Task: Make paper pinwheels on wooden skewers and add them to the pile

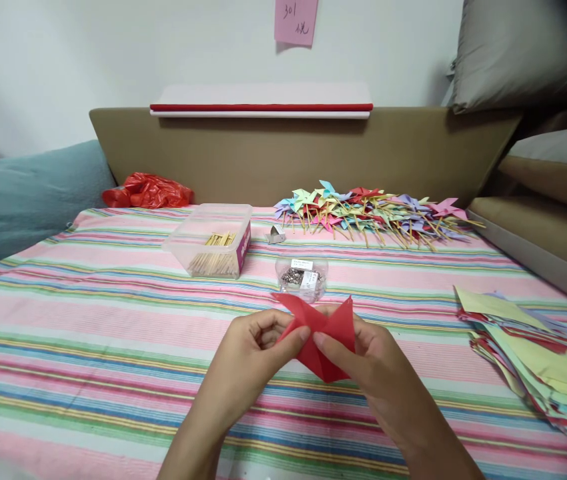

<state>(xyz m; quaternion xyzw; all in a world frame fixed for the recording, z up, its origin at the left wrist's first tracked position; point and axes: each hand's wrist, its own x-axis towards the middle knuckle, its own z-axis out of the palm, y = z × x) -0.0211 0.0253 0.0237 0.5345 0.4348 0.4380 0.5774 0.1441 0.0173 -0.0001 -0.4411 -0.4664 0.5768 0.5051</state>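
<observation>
Between both hands is a red paper pinwheel (324, 363), its pointed blades spread up and down. My left hand (268, 343) pinches it from the left, thumb pressed near the centre. From the other side my right hand (363, 350) grips it, its thumb also close to the middle; the fingers behind the paper are mostly hidden. No stick shows on this pinwheel. Just beyond the hands stands a round clear tub (287, 283) of small metal pins with white labels in it.
A clear plastic box (178, 243) of wooden sticks stands left of the tub, near a small silvery piece (276, 235). Finished pinwheels on sticks (363, 213) lie piled at the back. Stacked coloured paper (538, 353) is on the right, a red plastic bag (148, 191) at back left.
</observation>
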